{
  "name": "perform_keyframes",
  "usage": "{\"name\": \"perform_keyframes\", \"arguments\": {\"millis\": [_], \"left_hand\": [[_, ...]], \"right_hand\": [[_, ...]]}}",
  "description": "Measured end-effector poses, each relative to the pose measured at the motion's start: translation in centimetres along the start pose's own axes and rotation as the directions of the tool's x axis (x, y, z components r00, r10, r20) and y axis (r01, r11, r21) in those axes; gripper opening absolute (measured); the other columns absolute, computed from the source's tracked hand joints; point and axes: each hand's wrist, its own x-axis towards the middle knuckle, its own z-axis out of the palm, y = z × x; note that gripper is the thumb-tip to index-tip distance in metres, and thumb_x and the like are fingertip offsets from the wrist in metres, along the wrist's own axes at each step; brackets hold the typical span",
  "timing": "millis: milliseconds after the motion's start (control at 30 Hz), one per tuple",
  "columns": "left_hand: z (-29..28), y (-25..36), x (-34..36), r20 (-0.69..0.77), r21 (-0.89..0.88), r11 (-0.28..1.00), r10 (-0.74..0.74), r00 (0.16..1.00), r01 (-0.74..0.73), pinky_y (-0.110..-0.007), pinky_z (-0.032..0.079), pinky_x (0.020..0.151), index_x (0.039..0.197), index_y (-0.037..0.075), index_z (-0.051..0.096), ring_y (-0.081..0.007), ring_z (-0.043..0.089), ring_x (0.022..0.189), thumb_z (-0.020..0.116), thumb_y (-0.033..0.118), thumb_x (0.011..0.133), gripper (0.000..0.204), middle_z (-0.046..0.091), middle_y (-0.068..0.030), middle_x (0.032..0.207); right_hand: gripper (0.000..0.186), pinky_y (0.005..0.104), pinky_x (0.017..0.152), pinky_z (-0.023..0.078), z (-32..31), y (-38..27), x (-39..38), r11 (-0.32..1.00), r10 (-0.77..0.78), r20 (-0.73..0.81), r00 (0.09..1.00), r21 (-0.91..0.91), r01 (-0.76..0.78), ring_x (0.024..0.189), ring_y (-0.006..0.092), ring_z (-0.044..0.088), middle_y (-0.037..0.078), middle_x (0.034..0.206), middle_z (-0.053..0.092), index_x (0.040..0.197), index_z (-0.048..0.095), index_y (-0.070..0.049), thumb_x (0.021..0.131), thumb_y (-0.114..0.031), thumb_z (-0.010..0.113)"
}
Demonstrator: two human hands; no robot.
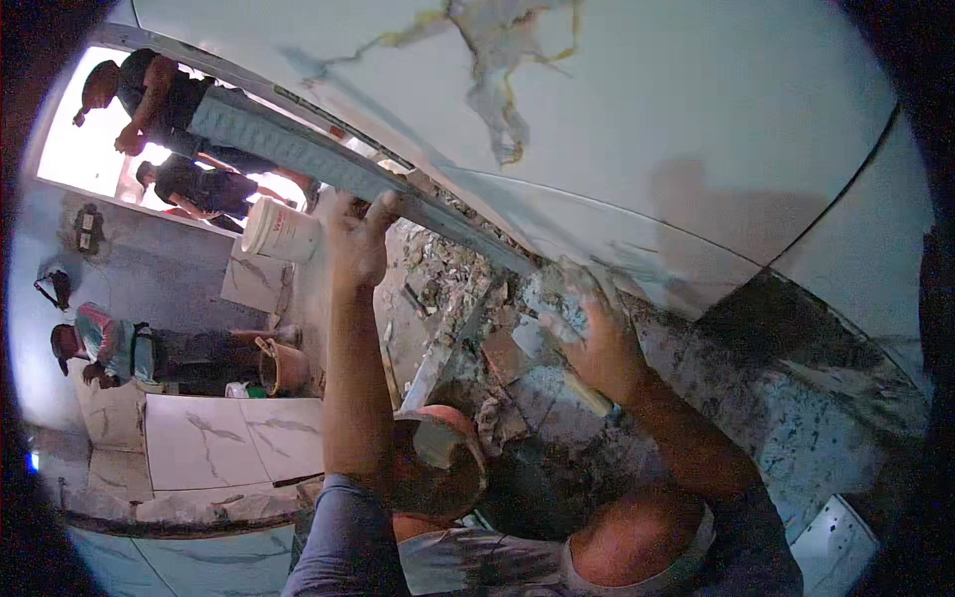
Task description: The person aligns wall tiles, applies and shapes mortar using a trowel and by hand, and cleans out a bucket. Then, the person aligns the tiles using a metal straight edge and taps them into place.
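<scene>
My left hand is raised, its fingers curled around the lower edge of a long grey ribbed bar. The bar slants from the doorway down to the right along the foot of the wall. Wet mortar coats the fingers of my right hand, which is closed around a trowel with a wooden handle. The trowel's grey blade shows by the thumb. A lump of grey mortar sits between this hand and the bar's right end.
White marbled panels cover the wall ahead. Rubble litters the floor. A bucket stands near my body, and a white bucket is beyond my left arm. Three people are at the left, two in the doorway.
</scene>
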Motion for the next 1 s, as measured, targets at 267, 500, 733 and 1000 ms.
{"name": "perform_keyframes", "arguments": {"millis": [267, 500, 733, 1000], "left_hand": [[-2.8, -0.4, 0.7, 0.225, -0.159, 0.986, -0.006, 0.974, 0.043, -0.043, 0.043, 0.090, 0.111, 0.001, 0.051, -0.0289, 0.054, 0.108, 0.062, 0.018, 0.084, 0.034, 0.059, -0.0142, 0.110], [-3.4, -0.6, 0.1, 0.216, -0.311, 0.946, -0.021, 0.976, 0.089, -0.042, 0.047, 0.084, 0.113, 0.006, 0.049, -0.0251, 0.055, 0.099, 0.056, 0.013, 0.086, 0.029, 0.058, -0.0101, 0.107], [1.8, -1.4, 0.2, -0.042, -0.097, 0.994, -0.049, 0.998, 0.045, -0.034, 0.052, 0.077, 0.107, 0.001, 0.051, -0.0174, 0.059, 0.083, 0.058, 0.007, 0.084, 0.025, 0.059, -0.0067, 0.094], [4.2, -3.8, 2.1, -0.228, 0.250, 0.954, 0.225, 0.947, -0.167, -0.025, 0.043, 0.064, 0.100, -0.001, 0.052, -0.0108, 0.053, 0.070, 0.061, 0.008, 0.083, 0.021, 0.059, -0.0047, 0.083]], "right_hand": [[0.055, 0.0433, 0.096, 0.037, 0.3, 0.3, -0.7, 0.992, 0.085, 0.107, 0.991, 0.086, -0.095, 0.114, 0.0398, 0.043, 0.023, 0.122, 0.044, 0.124, 0.044, -0.001, 0.080, -0.028, 0.063], [0.053, 0.0441, 0.092, 0.039, 0.8, 0.2, -0.5, 1.000, 0.017, 0.067, 0.998, -0.004, -0.017, 0.108, 0.0410, 0.047, 0.025, 0.118, 0.047, 0.121, 0.046, 0.000, 0.081, -0.030, 0.063], [0.047, 0.0428, 0.090, 0.041, 0.8, 0.2, -0.7, 0.983, 0.132, 0.199, 0.971, 0.100, -0.155, 0.106, 0.0404, 0.051, 0.025, 0.114, 0.052, 0.118, 0.049, 0.000, 0.083, -0.029, 0.061], [0.048, 0.0414, 0.087, 0.043, 1.0, 0.6, -0.7, 0.973, 0.143, 0.176, 0.974, 0.154, -0.171, 0.101, 0.0383, 0.054, 0.022, 0.111, 0.054, 0.119, 0.049, -0.001, 0.083, -0.029, 0.061]]}}
